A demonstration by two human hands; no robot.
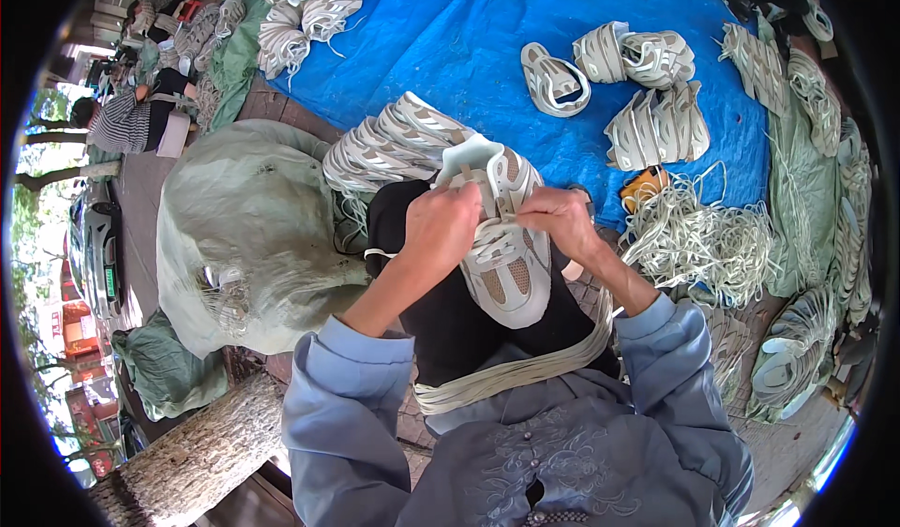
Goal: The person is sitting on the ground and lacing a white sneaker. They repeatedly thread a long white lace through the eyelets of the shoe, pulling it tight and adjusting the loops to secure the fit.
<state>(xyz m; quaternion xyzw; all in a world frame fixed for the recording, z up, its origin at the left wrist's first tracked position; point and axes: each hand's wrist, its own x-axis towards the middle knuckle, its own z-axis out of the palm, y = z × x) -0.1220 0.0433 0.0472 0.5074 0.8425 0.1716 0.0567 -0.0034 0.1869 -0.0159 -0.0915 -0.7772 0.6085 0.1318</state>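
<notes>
Your left hand is curled closed, its fingertips pinched at the left side of the eyelet rows; you cannot tell whether they grip the lace there or the edge itself. Your right hand is closed too, thumb and forefinger pinching the lace at the right side. The white and tan shoe upper lies between and below both hands, on your black-clad lap. Its long axis runs nearly straight away from you, leaning slightly: the rounded toe points back toward your body and a touch right, the heel opening points away toward the tarp. The toe sits nearer you than either hand; the opening lies just beyond the fingers.

Across your lap, nearer than the toe, hangs a bundle of pale laces. Beyond your left wrist, a nested stack of uppers lies by the near edge of the blue tarp. A heap of loose laces lies at the tarp's near right corner, an orange item beside it. Toward the tarp's right edge sit a single upper and grouped uppers. Left of you stands a bulging, pale covered sack.
</notes>
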